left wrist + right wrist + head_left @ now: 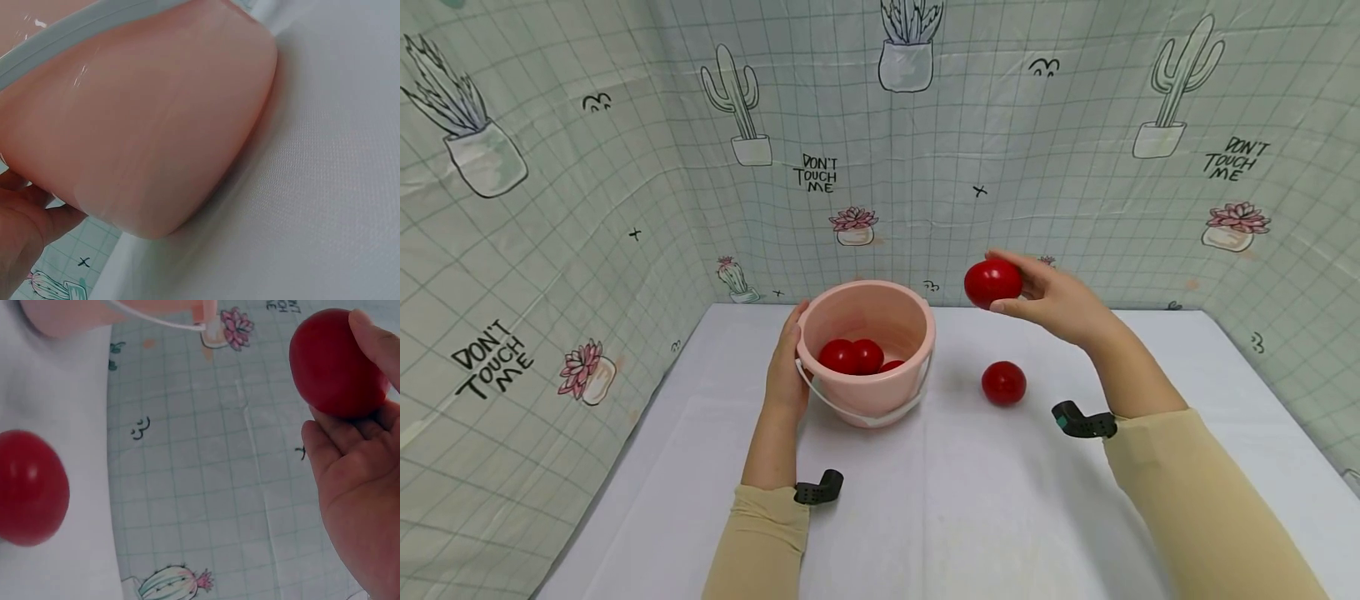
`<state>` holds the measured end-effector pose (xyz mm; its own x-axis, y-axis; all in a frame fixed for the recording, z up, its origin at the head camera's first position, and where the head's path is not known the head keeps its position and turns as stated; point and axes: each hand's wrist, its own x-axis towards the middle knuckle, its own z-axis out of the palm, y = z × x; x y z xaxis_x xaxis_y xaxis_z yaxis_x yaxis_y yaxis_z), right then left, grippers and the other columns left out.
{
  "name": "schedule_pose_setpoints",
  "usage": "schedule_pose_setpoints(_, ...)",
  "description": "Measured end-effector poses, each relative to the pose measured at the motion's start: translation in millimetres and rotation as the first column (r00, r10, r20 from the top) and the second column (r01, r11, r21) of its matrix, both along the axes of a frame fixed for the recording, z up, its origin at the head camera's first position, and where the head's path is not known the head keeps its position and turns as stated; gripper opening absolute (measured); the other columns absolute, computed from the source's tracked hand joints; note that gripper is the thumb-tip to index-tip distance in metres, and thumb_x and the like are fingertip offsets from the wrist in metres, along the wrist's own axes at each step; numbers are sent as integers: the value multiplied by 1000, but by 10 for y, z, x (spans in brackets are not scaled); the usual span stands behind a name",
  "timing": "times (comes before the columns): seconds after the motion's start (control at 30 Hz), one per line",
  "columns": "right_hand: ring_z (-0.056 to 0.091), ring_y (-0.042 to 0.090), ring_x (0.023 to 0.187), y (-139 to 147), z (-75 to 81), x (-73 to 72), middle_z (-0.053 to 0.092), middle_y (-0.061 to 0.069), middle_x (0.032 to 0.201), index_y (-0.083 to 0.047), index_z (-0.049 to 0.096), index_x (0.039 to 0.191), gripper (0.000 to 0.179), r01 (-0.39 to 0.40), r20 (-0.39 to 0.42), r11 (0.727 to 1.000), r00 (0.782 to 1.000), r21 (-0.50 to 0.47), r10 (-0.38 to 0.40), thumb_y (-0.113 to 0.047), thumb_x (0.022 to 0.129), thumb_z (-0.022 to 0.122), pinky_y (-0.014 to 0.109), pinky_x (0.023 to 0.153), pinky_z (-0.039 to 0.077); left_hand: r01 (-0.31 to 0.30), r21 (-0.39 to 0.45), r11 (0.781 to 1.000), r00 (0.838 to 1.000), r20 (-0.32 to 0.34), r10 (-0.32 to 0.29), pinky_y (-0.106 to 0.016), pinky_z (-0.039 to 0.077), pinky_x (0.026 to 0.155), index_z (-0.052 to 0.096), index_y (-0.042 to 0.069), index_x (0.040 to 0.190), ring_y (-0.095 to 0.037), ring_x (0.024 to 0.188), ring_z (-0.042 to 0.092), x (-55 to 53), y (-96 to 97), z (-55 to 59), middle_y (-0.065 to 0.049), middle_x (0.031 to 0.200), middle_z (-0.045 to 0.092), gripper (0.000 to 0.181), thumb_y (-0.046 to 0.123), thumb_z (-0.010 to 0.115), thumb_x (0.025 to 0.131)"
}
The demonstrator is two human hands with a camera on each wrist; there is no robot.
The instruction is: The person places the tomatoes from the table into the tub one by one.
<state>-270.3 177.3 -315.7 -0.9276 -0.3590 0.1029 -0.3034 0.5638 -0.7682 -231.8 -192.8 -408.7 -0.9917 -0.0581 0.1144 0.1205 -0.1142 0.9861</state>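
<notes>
A pink bucket [865, 392] with a white handle stands upright on the table, and several red tomatoes [838, 356] lie inside it. My left hand [786, 375] holds the bucket's left side; in the left wrist view its fingers [62, 220] lie against the wall, partly hidden behind it. Up in the air to the right of the bucket, my right hand [1048, 296] grips a glossy red tomato [992, 283] between thumb and fingers. The right wrist view shows this held tomato [337, 362] clearly. Another tomato [1003, 383] rests on the table below the right hand.
A white cloth [970, 500] covers the table. Behind and at both sides hangs a grid-patterned curtain [925, 150] with cactus drawings, close behind the bucket. Each wrist carries a small black camera mount [1084, 421].
</notes>
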Motion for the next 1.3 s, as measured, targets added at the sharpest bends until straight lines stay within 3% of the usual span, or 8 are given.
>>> schedule_pose_setpoints(0.37, 51, 19, 133, -391, 124, -220, 52, -6, 145, -43, 39, 148, 72, -95, 49, 995, 994, -16, 95, -44, 85, 75, 49, 105, 47, -12, 19, 1000, 1000, -11, 13, -52, 33, 116, 40, 45, 146, -13, 144, 32, -188, -71, -226, 15, 154, 40, 44, 49, 35, 102)
schedule_pose_setpoints(0.53, 54, 20, 126, -551, 147, -292, 56, -4, 139, -45, 41, 146, 72, -115, 85, 993, 990, 2, 114, -44, 84, 76, 47, 100, 51, -22, 11, 1000, 999, -25, 22, -53, 35, 115, 41, 48, 144, -14, 143, 33, -190, -54, -233, 16, 152, 41, 44, 55, 37, 100)
schedule_pose_setpoints(0.97, 51, 17, 128, -940, 171, -435, 55, -8, 139, -44, 45, 144, 70, -194, 138, 978, 973, 78, 183, -50, 81, 76, 48, 101, 50, -17, 21, 1000, 999, -32, 18, -53, 36, 114, 42, 48, 144, -14, 142, 34, -189, -62, -240, 16, 152, 42, 44, 56, 37, 100)
schedule_pose_setpoints(1.3, 51, 19, 125, -1268, 151, -526, 60, -7, 132, -35, 51, 141, 64, -325, 181, 922, 940, 209, 290, -42, 83, 76, 45, 103, 47, -16, 14, 1000, 1000, -17, 17, -54, 35, 115, 42, 49, 144, -15, 143, 33, -203, -71, -230, 17, 152, 41, 45, 56, 39, 99)
